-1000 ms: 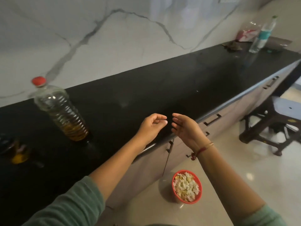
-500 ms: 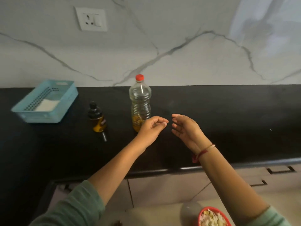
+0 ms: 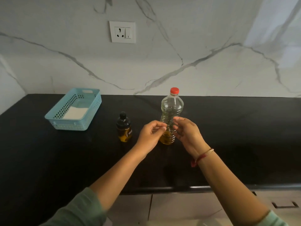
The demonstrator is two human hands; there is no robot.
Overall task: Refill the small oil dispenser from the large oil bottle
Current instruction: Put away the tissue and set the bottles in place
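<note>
The large clear oil bottle [image 3: 171, 106] with a red cap stands upright on the black countertop [image 3: 65, 160], with a little golden oil at its bottom. To its left stands the small oil dispenser [image 3: 124, 128], dark-capped and about half full of oil. My left hand [image 3: 150, 134] is loosely curled, thumb on fingertips, just in front of the bottle's lower left. My right hand [image 3: 187, 134] has its fingers apart at the bottle's lower right. Neither hand clearly grips the bottle.
A light blue plastic basket [image 3: 71, 126] holding a white cloth sits at the back left of the counter. A wall socket [image 3: 122, 32] is on the marble backsplash. Drawer fronts with a handle [image 3: 285, 205] lie below the counter's front edge.
The view swung left and centred on the bottles. Both hands moved forward from the counter's edge to just in front of the large bottle, keeping the same pose.
</note>
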